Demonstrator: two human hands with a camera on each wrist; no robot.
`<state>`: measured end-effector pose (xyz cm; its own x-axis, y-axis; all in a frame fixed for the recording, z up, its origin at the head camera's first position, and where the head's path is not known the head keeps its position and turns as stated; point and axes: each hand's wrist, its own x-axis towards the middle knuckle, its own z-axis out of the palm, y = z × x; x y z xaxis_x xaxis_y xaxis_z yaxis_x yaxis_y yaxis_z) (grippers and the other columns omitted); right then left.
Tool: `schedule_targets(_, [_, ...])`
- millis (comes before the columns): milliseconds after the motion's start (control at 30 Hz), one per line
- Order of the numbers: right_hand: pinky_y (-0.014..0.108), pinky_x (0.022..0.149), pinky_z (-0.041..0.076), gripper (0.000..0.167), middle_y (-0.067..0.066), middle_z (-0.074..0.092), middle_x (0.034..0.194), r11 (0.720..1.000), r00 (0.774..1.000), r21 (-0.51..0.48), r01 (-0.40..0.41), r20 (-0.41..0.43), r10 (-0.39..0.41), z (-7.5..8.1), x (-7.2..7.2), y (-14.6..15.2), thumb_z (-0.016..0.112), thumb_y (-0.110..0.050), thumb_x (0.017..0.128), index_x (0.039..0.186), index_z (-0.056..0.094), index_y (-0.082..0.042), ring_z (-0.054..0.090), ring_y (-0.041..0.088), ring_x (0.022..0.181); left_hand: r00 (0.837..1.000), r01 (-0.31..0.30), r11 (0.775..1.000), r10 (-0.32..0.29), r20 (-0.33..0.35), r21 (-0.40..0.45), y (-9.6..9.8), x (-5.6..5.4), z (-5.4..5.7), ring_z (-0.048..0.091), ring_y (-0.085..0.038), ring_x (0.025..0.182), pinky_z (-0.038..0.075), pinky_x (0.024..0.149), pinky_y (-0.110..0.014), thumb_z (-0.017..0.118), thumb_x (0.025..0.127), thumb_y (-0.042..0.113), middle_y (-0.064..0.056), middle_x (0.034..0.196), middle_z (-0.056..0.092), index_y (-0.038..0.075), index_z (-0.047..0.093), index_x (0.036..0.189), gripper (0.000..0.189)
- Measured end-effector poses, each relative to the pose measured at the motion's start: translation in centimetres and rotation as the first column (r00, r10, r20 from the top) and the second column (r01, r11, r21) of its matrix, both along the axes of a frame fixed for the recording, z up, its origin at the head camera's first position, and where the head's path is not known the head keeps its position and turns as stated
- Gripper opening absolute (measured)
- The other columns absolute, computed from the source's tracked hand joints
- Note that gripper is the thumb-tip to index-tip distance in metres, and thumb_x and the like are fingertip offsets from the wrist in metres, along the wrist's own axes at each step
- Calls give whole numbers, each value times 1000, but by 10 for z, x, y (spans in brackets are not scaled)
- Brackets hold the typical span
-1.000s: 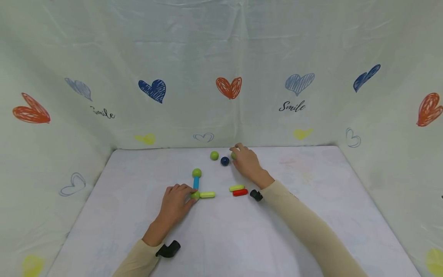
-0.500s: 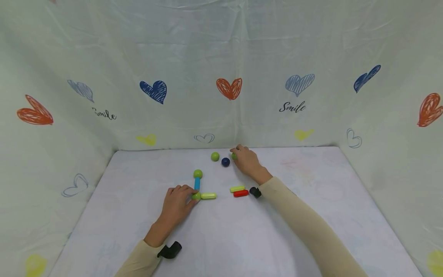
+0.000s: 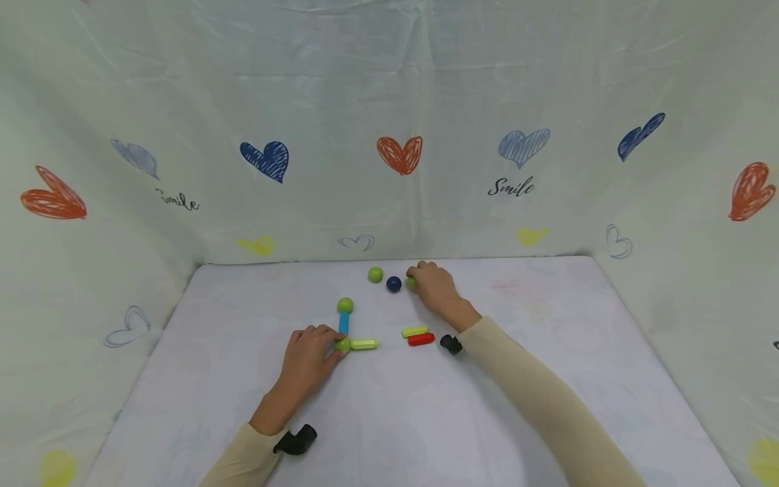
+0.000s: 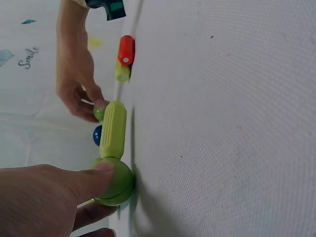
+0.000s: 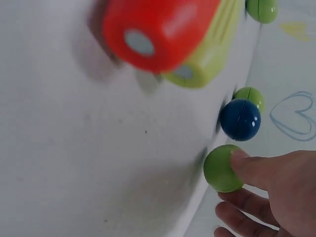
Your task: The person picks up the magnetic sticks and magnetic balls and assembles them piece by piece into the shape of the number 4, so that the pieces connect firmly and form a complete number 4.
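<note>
My left hand [image 3: 310,362] pinches a green ball [image 4: 118,185] between thumb and fingers. A ribbed yellow-green rod [image 3: 364,344] is joined to that ball and points right. A blue rod [image 3: 343,322] runs from it toward the back and ends at another green ball [image 3: 345,305]. Near the table's back edge my right hand [image 3: 435,287] pinches a separate green ball [image 5: 223,169] between thumb and fingers. Close to its left lies a dark blue ball [image 3: 393,284], with one more green ball [image 3: 375,274] farther left.
A red rod [image 3: 421,339] and a yellow-green rod [image 3: 415,331] lie side by side at mid-table, left of the right wrist's black camera [image 3: 451,344]. Grey discs show on their ends in the right wrist view. A heart-printed curtain [image 3: 316,203] stands behind the white table [image 3: 426,419].
The right hand has drawn slightly toward the front with the green ball it pinches. The left hand keeps its place on the joined ball and rods.
</note>
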<state>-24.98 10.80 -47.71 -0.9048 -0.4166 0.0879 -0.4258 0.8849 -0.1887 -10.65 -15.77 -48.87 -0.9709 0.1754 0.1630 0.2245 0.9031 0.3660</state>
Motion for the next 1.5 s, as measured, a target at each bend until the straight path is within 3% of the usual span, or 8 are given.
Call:
schedule_targets(333, [37,83,58,31,8,71,108,982,991,-133,-132,-34,129,18,51,-11,83,-11,93,122,75,-7,66,26,96,1000,-4,999,4,7,35,-5,-1,1,68,-30,103,48,95,-53,89,86,16,-7,109,77,11,81,111,27])
schedule_targets(667, [32,79,55,27,1,72,108,948,966,-185,-259,-60,252,11,90,-20,84,-15,91,117,77,-11,66,20,93,999,-15,999,13,40,37,-5,-4,2,68,-31,106,47,97,-53,89,87,17,-8,112,77,10,81,113,28])
schedule_targets(1000, [30,78,53,26,0,72,107,944,957,-157,-290,-69,283,-6,100,-25,83,-17,93,117,77,-13,64,18,93,999,-10,999,8,37,39,-5,-3,2,69,-30,106,48,96,-53,89,86,17,-7,111,78,10,81,113,29])
schedule_targets(1500, [30,79,52,27,0,72,106,945,957,-160,-287,-89,275,-10,106,-26,85,-18,91,116,76,-12,63,17,93,999,5,1000,-6,32,31,-4,-2,-1,69,-30,104,48,95,-53,89,86,17,-7,110,78,10,81,113,29])
